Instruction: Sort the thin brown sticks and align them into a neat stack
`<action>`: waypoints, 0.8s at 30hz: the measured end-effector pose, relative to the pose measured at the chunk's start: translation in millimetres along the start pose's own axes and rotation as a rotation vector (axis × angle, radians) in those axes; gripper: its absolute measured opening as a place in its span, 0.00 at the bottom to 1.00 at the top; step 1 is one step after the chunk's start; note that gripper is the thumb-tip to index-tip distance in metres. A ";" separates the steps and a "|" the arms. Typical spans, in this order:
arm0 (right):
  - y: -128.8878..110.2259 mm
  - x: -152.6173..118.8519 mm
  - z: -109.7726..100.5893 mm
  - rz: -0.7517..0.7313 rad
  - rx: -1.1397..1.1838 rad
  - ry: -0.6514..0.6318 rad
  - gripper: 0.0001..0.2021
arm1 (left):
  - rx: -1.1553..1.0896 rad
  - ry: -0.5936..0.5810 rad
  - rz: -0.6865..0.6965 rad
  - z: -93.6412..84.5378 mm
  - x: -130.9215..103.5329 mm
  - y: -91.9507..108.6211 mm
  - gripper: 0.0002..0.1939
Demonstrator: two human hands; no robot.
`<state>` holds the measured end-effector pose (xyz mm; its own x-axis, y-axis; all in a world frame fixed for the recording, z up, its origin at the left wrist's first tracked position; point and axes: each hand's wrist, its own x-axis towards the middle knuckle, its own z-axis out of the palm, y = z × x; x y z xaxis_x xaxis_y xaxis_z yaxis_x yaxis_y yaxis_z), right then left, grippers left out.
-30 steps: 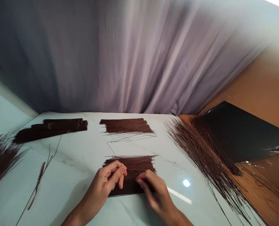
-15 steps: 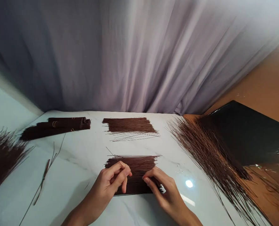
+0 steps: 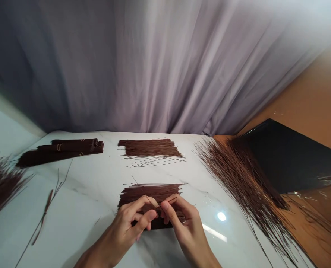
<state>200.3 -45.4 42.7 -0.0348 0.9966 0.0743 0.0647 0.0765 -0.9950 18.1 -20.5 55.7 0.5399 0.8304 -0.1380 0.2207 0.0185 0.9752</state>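
A thin brown strand [image 3: 137, 182] slants down from the far left to my fingertips, held between both hands. My left hand [image 3: 132, 219] is curled, the strand lying along its index finger, the thumb slightly below. Thumb and index finger of my right hand [image 3: 179, 217] pinch the strand close to the left fingertips, and a short end sticks out on the right. Beneath both hands lies a flat pile of dark brown strands [image 3: 148, 191], laid side by side and partly hidden by the fingers.
Behind it lies a second flat pile of strands [image 3: 151, 147]. Tied dark bundles [image 3: 67, 147] are at the back left, loose strands [image 3: 238, 178] on the right, more strands [image 3: 0, 186] at the left edge. A knotted strip [image 3: 46, 208] lies on the white table [image 3: 98, 193]. A curtain [image 3: 143, 74] hangs behind.
My right hand has moved left and up from the pile to meet my left hand, and now pinches the strand. The view has shifted slightly.
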 end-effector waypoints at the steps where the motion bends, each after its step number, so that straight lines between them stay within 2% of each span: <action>1: 2.4 -1.3 0.0 0.015 0.016 -0.001 0.18 | 0.018 0.008 0.010 -0.6 1.6 -3.0 0.16; 3: 7.7 -4.5 0.8 0.026 0.049 -0.010 0.18 | 0.076 0.073 0.032 -5.4 5.7 -10.0 0.14; 6: 15.1 -9.3 2.4 0.025 0.053 -0.012 0.20 | 0.180 0.230 0.010 -18.4 10.9 -17.3 0.16; 9: 20.3 -10.9 2.0 -0.010 0.003 0.003 0.19 | 0.067 0.144 -0.022 -25.1 11.8 -15.9 0.15; 11: 22.4 -9.8 1.1 -0.047 -0.025 0.010 0.18 | -0.080 0.056 -0.053 -20.7 10.4 -11.9 0.14; 13: 23.5 -8.2 0.9 -0.062 -0.029 0.004 0.17 | -0.167 0.024 -0.083 -11.4 8.8 -8.9 0.12; 16: 23.4 -7.1 1.9 -0.059 -0.035 -0.008 0.17 | -0.186 0.081 -0.092 2.0 8.5 -9.4 0.10; 19: 20.4 -7.6 -1.0 -0.041 -0.087 -0.037 0.17 | -0.213 0.147 -0.094 6.0 11.2 -14.1 0.11; 24: 10.6 -7.3 -29.0 -0.049 -0.352 -0.222 0.12 | -0.250 0.210 -0.065 0.2 14.7 -19.0 0.12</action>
<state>230.2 -51.1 33.5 -0.2577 0.9639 0.0670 0.3928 0.1679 -0.9042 22.0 -8.8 35.1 0.3458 0.9193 -0.1881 0.0292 0.1898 0.9814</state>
